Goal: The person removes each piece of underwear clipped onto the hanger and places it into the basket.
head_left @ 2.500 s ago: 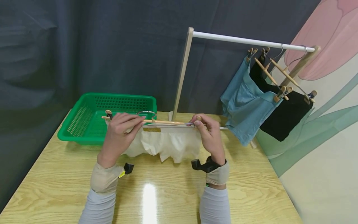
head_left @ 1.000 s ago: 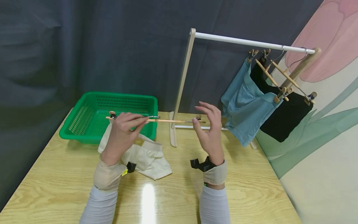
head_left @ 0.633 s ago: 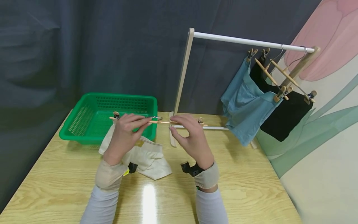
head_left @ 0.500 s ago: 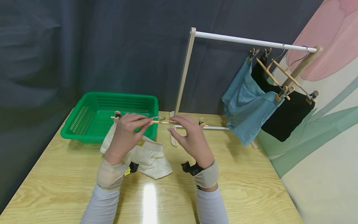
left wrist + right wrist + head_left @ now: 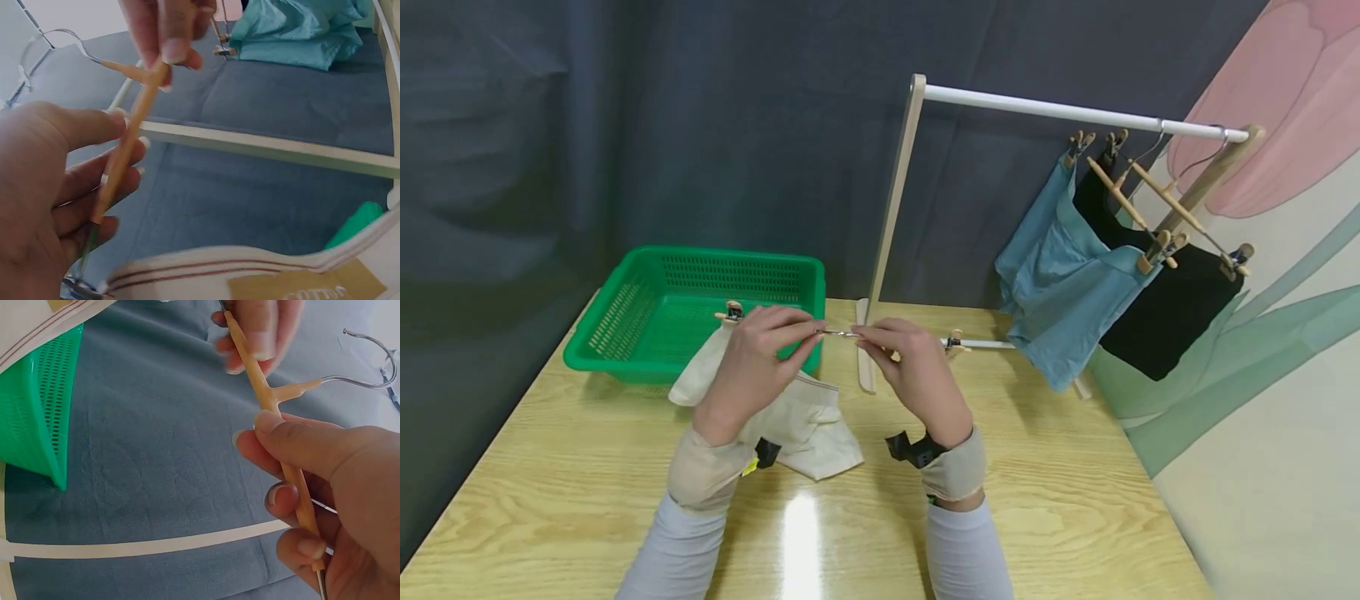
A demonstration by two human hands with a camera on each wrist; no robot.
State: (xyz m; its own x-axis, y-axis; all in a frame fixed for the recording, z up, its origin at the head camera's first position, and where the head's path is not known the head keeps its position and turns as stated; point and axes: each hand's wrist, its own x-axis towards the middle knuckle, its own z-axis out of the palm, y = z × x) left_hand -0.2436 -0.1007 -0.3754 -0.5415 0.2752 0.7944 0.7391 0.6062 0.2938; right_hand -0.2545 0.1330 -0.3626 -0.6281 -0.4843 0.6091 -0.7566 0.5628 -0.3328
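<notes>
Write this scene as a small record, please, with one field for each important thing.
Left grip: pinches the wooden hanger
Right grip: holds the same hanger, beside its stem
Cream garment: hangs from the hanger's left clip
Right clip: no cloth in it
Rack rail: carries a blue garment and a black garment
Green basket: on the table, beyond the left grip
</notes>
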